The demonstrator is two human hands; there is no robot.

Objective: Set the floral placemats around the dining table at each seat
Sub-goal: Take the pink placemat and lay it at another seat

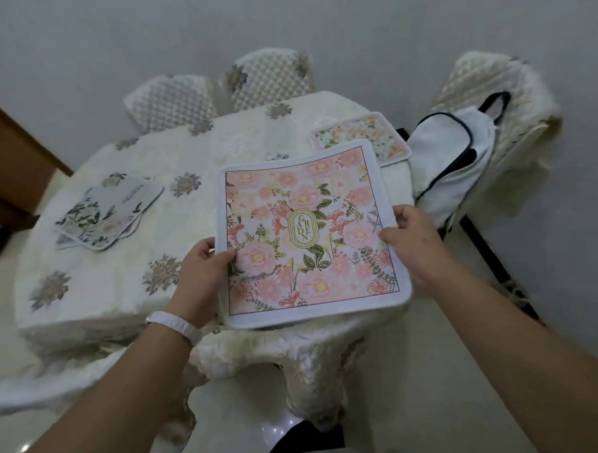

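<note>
Head view, taking our own seat as 6 o'clock on the round table point(123, 293).

- Pink floral placemat point(308, 232), "GARDEN" oval at its centre, sits over the table edge at about 5 o'clock. It is held between both hands, and its far edge bows upward. We cannot tell whether its near edge touches the cloth.
- Left hand point(204, 267) grips the mat's left edge, thumb on top and fingers underneath. There is a white wristband point(172, 322) on that wrist.
- Right hand point(413, 242) grasps the mat's right edge, with most of its fingers hidden beneath the mat.
- A second placemat point(359, 136), pale with orange flowers, lies flat at 2 o'clock, just beyond the held one. The held mat covers its near corner.
- A loose stack of placemats point(110, 212) with green-leaf prints is at 9 o'clock, fanned unevenly.
- The tablecloth is cream with grey floral patches.
- Quilted chairs stand at 11 o'clock point(171, 102) and 12 o'clock point(268, 78).
- A third chair point(496, 84) at 3 o'clock carries a white backpack point(451, 160) with dark trim.
</note>
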